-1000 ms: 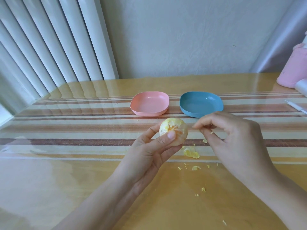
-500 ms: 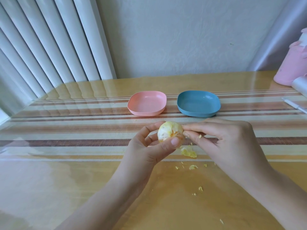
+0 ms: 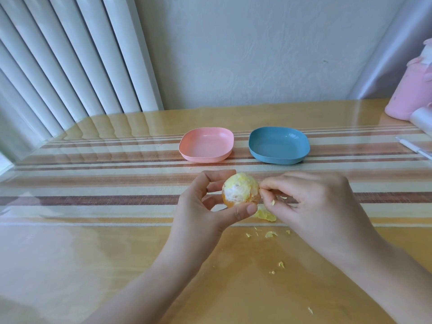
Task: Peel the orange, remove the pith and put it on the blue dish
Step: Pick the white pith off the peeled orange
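Observation:
A peeled orange (image 3: pixel 240 191), still coated with pale yellow-white pith, is held above the table between the thumb and fingers of my left hand (image 3: pixel 205 206). My right hand (image 3: pixel 311 206) is at the orange's right side, its thumb and forefinger pinching at the pith there. The blue dish (image 3: pixel 279 146) stands empty at the back, right of centre, beyond both hands.
A pink dish (image 3: pixel 207 145) sits empty left of the blue one. Yellow peel and pith scraps (image 3: pixel 266 215) lie on the glossy table (image 3: pixel 93 253) under and in front of my hands. A pink container (image 3: pixel 413 90) and a white pen (image 3: pixel 415 148) are at the right edge.
My right hand came back from beside the orange to its right side and pinches the pith. My left hand turned the orange slightly.

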`<state>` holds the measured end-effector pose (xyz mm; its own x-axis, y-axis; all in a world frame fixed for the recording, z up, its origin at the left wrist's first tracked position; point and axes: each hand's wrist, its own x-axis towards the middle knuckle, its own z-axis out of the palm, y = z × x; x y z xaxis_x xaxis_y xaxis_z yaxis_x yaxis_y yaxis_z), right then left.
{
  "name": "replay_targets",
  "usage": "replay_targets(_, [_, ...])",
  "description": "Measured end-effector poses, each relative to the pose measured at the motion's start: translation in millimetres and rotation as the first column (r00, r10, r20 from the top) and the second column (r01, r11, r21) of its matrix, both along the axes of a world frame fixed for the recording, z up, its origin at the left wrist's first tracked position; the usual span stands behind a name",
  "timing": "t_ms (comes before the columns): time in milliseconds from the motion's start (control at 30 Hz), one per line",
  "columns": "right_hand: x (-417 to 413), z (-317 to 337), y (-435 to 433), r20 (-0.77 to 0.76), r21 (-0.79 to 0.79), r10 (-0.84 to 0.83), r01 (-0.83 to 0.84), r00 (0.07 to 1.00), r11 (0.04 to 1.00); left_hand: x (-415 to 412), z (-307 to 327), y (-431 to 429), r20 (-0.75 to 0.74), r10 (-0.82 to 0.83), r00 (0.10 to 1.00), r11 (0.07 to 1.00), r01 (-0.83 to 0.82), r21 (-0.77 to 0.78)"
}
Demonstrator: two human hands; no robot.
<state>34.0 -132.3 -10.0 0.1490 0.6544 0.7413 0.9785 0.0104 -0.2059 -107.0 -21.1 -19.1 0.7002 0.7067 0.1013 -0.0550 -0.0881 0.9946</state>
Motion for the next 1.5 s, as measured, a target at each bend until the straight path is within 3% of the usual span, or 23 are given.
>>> replay_targets(133, [-2.4,3.1,0.1,-0.047,0.006,-0.009,0.01,0.999,1.0,0.0,-0.1,0.0,0.009,-0.013,1.0,1.0,0.013,-0.016])
replay_targets(367, [-2.9,8.9,-4.9,-0.419,0.015,0.101,-0.104,0.902,0.994,1.5,0.2,5.0,0.044,-0.018,0.999,0.997,0.021,-0.068])
replay_targets(433, [-4.3,7.8,-3.9,-0.391,0.023,0.099,-0.098,0.915,0.995,1.5,0.2,6.0,0.047,-0.014,0.999,0.998,0.017,-0.064])
replay_targets(600, [0.3,4.6,-0.8,-0.114,0.084,0.098,-0.089,0.989,0.992,0.0,1.2,6.3,0.013,-0.03,0.999,0.997,0.031,-0.072])
replay_targets(700, [4.1,5.3,-0.2,-0.026,0.113,0.098,-0.094,0.995,0.989,-0.2,1.2,5.8,-0.018,-0.055,0.998,0.994,0.053,-0.091])
replay_targets(800, [8.3,8.0,-1.3,-0.013,0.119,0.07,-0.068,0.997,0.991,-0.3,1.5,5.0,-0.03,-0.075,0.997,0.991,0.071,-0.112])
replay_targets(1033, [13.9,5.5,-0.4,-0.048,-0.014,0.175,-0.175,0.983,0.984,0.0,2.8,5.6,-0.043,-0.07,0.997,0.991,0.065,-0.121])
replay_targets(1500, [3.5,0.6,0.7,0.018,-0.004,0.13,-0.13,0.991,0.992,0.5,2.8,1.8,-0.095,0.02,0.995,1.0,-0.022,-0.016])
